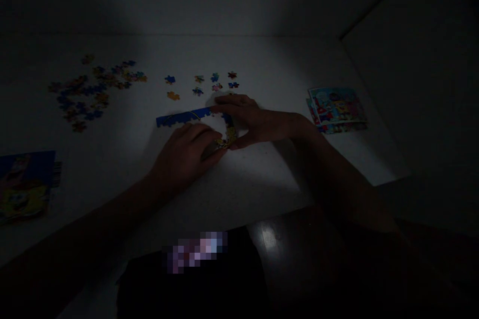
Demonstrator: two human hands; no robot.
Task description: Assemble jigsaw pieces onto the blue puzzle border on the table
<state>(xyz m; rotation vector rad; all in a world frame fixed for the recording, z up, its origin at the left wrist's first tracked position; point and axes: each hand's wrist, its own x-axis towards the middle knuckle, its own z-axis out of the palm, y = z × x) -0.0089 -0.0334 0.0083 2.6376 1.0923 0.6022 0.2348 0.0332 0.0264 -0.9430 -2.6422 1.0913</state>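
Note:
A partly joined jigsaw puzzle (183,117) lies on the white table, a blue strip along its top and a shorter yellowish column down its right side. My right hand (254,118) spans that right side, thumb at the lower end and fingers at the upper corner. Coming from the lower left, my left hand (183,152) has its fingers pinched on a small yellow-and-dark puzzle piece (222,144) at the column's bottom end. Its fingertips nearly meet my right thumb. Dim light hides whether that piece is locked in.
Several loose puzzle pieces (199,79) stand in rows beyond the puzzle. A larger heap of pieces (84,92) spreads at the left. A cartoon picture packet (26,184) lies at the left edge, and picture sheets (337,109) are stacked at the right. Walls border the table (269,174).

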